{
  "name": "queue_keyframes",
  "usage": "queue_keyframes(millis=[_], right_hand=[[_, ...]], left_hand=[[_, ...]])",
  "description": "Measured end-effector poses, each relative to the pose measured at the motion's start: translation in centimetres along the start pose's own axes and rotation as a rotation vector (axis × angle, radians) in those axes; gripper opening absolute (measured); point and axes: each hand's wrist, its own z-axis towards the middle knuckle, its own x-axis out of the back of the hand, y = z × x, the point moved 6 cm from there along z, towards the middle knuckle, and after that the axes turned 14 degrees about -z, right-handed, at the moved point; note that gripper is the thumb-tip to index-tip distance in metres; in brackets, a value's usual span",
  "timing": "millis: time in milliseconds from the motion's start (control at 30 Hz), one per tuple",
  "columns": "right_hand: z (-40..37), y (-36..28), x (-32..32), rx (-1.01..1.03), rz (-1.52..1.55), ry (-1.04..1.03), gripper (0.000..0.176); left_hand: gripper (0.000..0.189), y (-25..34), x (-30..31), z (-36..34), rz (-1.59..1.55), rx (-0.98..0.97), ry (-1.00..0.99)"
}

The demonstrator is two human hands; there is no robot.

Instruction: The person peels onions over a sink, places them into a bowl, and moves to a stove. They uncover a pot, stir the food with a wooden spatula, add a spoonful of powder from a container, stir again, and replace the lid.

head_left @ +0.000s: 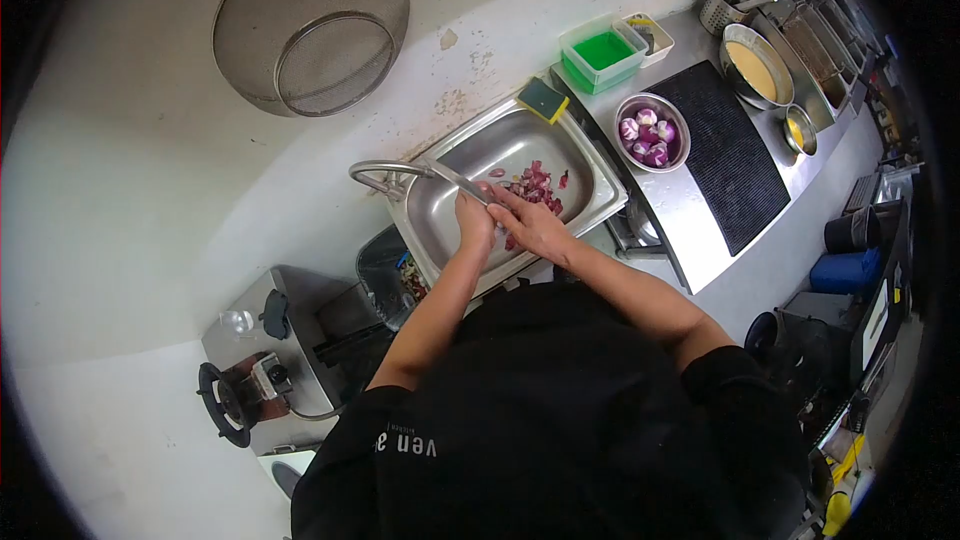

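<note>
My left hand [476, 222] is over the steel sink [450, 240], its fingers mostly hidden. Beside it, my right hand [538, 230] touches it with fingers apart, and I see nothing held. The curved metal faucet [375, 170] reaches from the wall side toward both hands; a narrow grey streak between its end and my fingers is too unclear to name. Reddish-purple peelings [533, 185] lie on the sink bottom, just beyond my right hand. On the counter to the right, a steel bowl [680, 148] holds several peeled purple onions [655, 130].
A sponge [543, 100] rests on the sink's back edge. Behind it stands a container of green liquid [603, 52]. A black mat [715, 155] and a bowl of yellow batter [752, 70] are at right. A dark bin [376, 285] stands left of the sink.
</note>
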Motion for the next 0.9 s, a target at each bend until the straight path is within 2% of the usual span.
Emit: queue_keyframes(millis=[33, 100, 233, 333, 400, 533, 600, 700, 800, 867, 900], right_hand=[[0.0, 0.0, 0.0, 0.023, -0.066, 0.02, 0.055], [0.0, 0.0, 0.0, 0.049, -0.13, 0.037, 0.052], [0.4, 0.2, -0.2, 0.039, -0.104, -0.005, 0.057], [0.2, 0.0, -0.2, 0.009, -0.075, -0.014, 0.056], [0.2, 0.3, -0.3, -0.015, -0.069, -0.013, 0.055], [0.4, 0.3, 0.0, 0.008, -0.052, 0.027, 0.053], [0.3, 0.5, 0.1, -0.009, -0.061, 0.024, 0.052], [0.3, 0.3, 0.3, 0.076, -0.106, 0.098, 0.051], [0.5, -0.3, 1.0, 0.108, 0.02, 0.114, 0.05], [1.0, 1.3, -0.2, -0.207, 0.356, -0.211, 0.049], [1.0, 1.1, 0.1, -0.204, 0.356, -0.214, 0.049]], left_hand=[[0.032, 0.4, -0.1, -0.1, -0.001, 0.0, 0.0], [0.035, 0.5, -0.4, -0.7, -0.017, 0.202, 0.025], [0.037, 1.2, -1.0, -1.0, -0.004, 0.236, -0.041], [0.037, -0.3, 0.2, 0.1, -0.009, 0.211, 0.019], [0.037, -0.1, 0.4, 0.0, 0.04, 0.07, 0.026], [0.036, 0.7, 0.2, -0.3, 0.117, 0.003, 0.011], [0.035, 0.4, 0.2, -0.4, 0.163, 0.234, -0.021], [0.039, -0.1, 0.4, 0.2, 0.167, 0.332, -0.091], [0.047, 0.9, 0.2, 0.2, 0.149, 0.312, -0.092], [0.049, 0.9, 0.8, 0.8, 0.149, 0.262, -0.141], [0.052, 1.4, 0.6, 0.9, 0.152, 0.216, -0.197]])
